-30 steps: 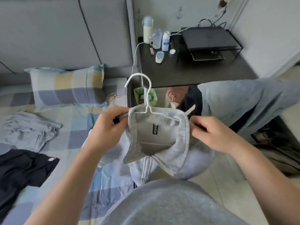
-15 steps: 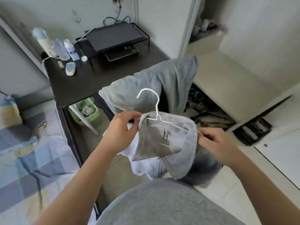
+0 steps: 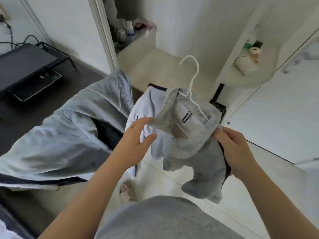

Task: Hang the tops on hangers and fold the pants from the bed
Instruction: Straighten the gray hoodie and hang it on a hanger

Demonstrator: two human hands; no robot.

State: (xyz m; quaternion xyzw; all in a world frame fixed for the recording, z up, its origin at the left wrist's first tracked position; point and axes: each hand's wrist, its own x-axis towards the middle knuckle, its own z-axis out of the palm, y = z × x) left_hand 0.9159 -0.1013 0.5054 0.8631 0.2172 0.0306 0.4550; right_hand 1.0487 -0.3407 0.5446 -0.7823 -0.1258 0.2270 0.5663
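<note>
Left hand [image 3: 138, 138] has let go of the shoulder; fingers slack, one fingertip brushing the collar. Right hand [image 3: 231, 147] pinches the grey fleece zip-collar top [image 3: 203, 152] at 3 o'clock. Top sits centre on the white wire hanger [image 3: 195, 73], hook toward 1 o'clock. View has swung off the bed; probably ready to hang.

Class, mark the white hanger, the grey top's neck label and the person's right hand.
white hanger [image 3: 194, 79]: head view, hook stem.
neck label [image 3: 187, 116]: head view, label's middle.
right hand [image 3: 231, 145]: head view, back of hand, pinching the grey top [image 3: 205, 161].
</note>
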